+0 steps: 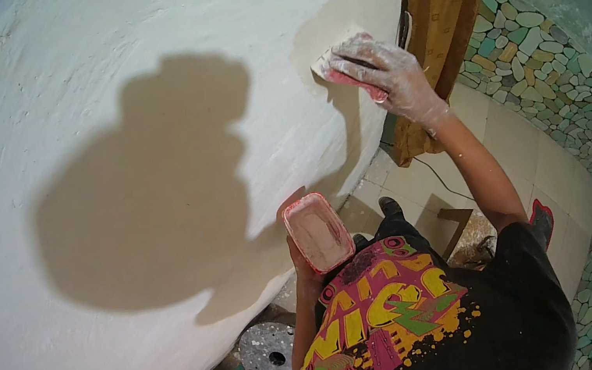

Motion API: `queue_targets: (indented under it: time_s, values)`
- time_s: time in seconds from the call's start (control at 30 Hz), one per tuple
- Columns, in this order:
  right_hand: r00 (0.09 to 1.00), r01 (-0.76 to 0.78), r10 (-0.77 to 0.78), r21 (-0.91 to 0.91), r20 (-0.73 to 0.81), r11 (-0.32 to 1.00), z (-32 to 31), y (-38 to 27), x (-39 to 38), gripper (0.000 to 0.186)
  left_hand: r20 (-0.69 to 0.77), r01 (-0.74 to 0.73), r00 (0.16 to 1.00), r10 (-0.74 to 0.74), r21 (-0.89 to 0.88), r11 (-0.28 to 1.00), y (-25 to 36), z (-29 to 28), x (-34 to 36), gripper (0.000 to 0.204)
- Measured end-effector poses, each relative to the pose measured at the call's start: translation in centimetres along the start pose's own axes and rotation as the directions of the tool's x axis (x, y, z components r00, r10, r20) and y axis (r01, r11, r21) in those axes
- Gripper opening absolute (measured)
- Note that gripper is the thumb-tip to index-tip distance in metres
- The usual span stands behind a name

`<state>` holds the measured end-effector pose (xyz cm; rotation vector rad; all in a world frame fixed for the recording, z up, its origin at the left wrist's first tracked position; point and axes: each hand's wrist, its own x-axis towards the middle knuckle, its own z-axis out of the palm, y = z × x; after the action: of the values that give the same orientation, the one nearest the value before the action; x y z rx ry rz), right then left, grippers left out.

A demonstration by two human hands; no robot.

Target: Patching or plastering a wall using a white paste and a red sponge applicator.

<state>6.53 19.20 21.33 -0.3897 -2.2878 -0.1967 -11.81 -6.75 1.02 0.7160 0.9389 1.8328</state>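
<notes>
My right hand [395, 82], smeared with white, is closed around a pink sponge-like pad [349, 80] coated in white paste and held at the pale wall [75, 57]. Whether it is a sponge or a folded cloth is hard to make out. Low in front of my body, my left hand [304, 269] grips a small red rectangular tub [319, 233] from its left side, its fingers mostly hidden. Whitish residue coats the inside of the tub.
A brown curtain [451, 7] hangs just right of my right hand. Below are beige floor tiles [534, 143], a pebble-patterned area [532, 40] and a dark cable [441, 179]. A round grey speckled disc [258, 350] lies at the wall's foot. My shadow falls across the wall.
</notes>
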Motion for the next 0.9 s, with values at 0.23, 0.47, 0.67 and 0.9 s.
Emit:
queue_targets:
  time_s: [0.23,0.47,0.67,0.9]
  values:
    - [0.995,-0.081,0.078,0.044,0.057,0.996,2.4,1.4,-1.7,0.065,0.169,0.416,0.903,-0.394,-0.564,0.713,-0.7,-1.3,0.2,0.072]
    - [0.99,-0.081,0.083,0.02,-0.114,0.997,3.2,2.7,-1.3,0.06,0.042,0.416,0.883,-0.467,-0.531,0.738,-2.1,-0.8,-0.3,0.072]
    - [0.988,-0.092,0.097,0.051,-0.118,0.994,9.8,2.1,-10.9,0.061,0.061,0.435,0.863,-0.501,-0.593,0.678,-0.9,0.8,-1.0,0.074]
    - [0.973,-0.223,0.23,0.184,-0.012,0.957,9.1,0.6,-13.9,0.061,0.192,0.419,0.878,-0.439,-0.751,0.511,-2.5,-0.7,-0.9,0.056]
